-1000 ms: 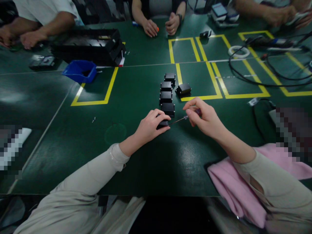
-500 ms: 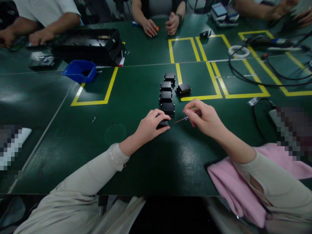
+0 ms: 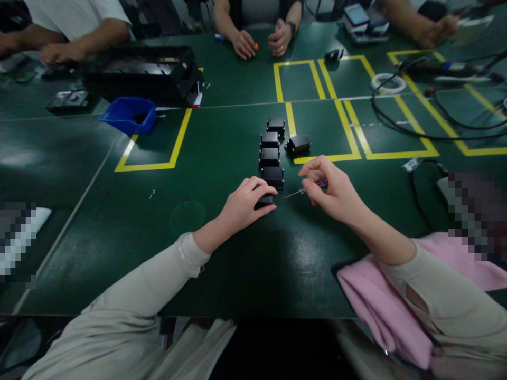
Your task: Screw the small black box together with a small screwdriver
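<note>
My left hand [image 3: 250,201] is closed around a small black box [image 3: 264,200] and holds it on the green table [image 3: 253,274]. In my right hand [image 3: 330,190] is a screwdriver [image 3: 319,183] with a dark reddish handle and a thin shaft. Its tip meets the right end of the held box; the exact contact point is too small to make out. Beyond my left hand, several like black boxes [image 3: 272,175] stand in a row leading away from me. One more black box [image 3: 299,144] sits to the right of that row, tilted in angle.
A blue bin [image 3: 130,115] stands at the left before a long black tray [image 3: 138,71]. Yellow tape [image 3: 327,158] marks rectangles on the table. A pink cloth [image 3: 380,287] lies under my right forearm. Black cable [image 3: 412,132] and a white ring [image 3: 388,83] lie far right. Co-workers' hands [image 3: 245,45] rest opposite.
The fingers of my right hand have opened slightly around the screwdriver handle. My left hand and the box stay put. Co-workers' hands at the far left and far right have shifted.
</note>
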{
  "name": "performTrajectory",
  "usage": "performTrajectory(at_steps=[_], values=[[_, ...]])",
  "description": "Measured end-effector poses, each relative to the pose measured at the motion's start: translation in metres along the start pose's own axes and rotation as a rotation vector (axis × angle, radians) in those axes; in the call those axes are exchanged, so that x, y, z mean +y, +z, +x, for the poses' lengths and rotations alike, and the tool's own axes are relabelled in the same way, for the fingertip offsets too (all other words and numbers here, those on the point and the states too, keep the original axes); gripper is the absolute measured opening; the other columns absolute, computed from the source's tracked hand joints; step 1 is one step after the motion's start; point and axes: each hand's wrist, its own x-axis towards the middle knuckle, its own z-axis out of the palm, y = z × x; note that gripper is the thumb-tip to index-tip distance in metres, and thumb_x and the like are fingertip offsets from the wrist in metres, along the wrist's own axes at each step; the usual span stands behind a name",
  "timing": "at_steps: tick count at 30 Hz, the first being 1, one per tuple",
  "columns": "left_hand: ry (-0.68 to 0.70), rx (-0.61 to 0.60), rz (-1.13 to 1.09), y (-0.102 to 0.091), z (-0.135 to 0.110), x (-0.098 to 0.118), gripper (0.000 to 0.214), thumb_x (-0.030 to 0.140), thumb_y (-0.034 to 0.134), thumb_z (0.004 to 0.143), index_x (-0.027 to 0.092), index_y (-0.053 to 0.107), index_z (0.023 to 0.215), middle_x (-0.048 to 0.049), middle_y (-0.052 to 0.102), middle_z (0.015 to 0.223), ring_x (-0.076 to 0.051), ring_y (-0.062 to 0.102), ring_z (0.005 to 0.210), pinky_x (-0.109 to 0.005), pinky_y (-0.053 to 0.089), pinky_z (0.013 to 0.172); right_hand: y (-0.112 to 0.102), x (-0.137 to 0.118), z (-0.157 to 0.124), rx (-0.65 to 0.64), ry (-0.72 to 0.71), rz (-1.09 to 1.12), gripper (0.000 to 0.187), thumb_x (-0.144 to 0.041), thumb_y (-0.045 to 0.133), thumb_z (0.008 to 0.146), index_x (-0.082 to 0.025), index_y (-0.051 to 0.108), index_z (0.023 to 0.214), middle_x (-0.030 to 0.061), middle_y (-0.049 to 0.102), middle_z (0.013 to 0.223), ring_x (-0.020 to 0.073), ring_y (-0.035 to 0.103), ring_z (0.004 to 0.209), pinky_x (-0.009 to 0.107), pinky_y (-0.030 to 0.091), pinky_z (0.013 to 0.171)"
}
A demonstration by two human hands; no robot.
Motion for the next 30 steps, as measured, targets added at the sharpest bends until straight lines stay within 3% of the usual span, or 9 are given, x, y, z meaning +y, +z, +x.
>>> performTrajectory(at_steps=[7,15,19,25,30], values=[[0.004,0.001,-0.001,-0.0001,-0.0001,0.0002,0.029,0.026,0.073,0.092,0.023,0.063,0.12,-0.0075,0.062,0.119,-0.026,0.059,0.11,-0.04,0.054,0.089,0.0004,0.0009,0.0005,-0.028,0.042,0.017,0.015,-0.033,0.056,0.101,-0.023,0.052,0.09,-0.0089,0.05,0.055,0.0082,0.046,0.041,0.025,0.033,0.047],[0.007,0.001,0.001,-0.0007,0.0001,0.0001,0.029,0.027,0.073,0.093,0.023,0.062,0.12,-0.0075,0.062,0.119,-0.026,0.059,0.11,-0.04,0.054,0.089,0.001,0.0023,-0.0008,0.027,0.0,-0.025,0.009,-0.023,0.06,0.096,-0.023,0.052,0.1,-0.0048,0.058,0.072,0.0105,0.054,0.055,0.026,0.039,0.057],[0.001,0.002,0.002,-0.0002,0.0001,0.0003,0.029,0.028,0.073,0.093,0.024,0.063,0.119,-0.0072,0.062,0.119,-0.026,0.06,0.11,-0.039,0.055,0.089,0.0002,0.0004,0.0001,-0.005,0.021,-0.031,0.011,-0.028,0.058,0.099,-0.024,0.052,0.092,-0.006,0.054,0.062,0.0112,0.051,0.052,0.027,0.037,0.055],[0.003,0.012,-0.013,0.0,0.0002,0.0005,0.028,0.027,0.073,0.092,0.023,0.063,0.119,-0.0075,0.062,0.118,-0.026,0.06,0.11,-0.04,0.054,0.09,-0.0003,-0.0003,0.0,-0.004,-0.001,-0.017,0.007,-0.02,0.057,0.096,-0.023,0.052,0.1,-0.0072,0.053,0.064,0.0105,0.05,0.052,0.026,0.037,0.056],[0.008,0.005,-0.006,-0.0007,0.0006,0.0009,0.03,0.026,0.074,0.092,0.022,0.063,0.119,-0.0078,0.062,0.118,-0.026,0.06,0.11,-0.041,0.055,0.09,-0.0001,0.001,0.0004,-0.018,0.007,-0.013,0.012,-0.03,0.059,0.099,-0.023,0.053,0.091,-0.0062,0.053,0.061,0.0109,0.052,0.053,0.026,0.037,0.056]])
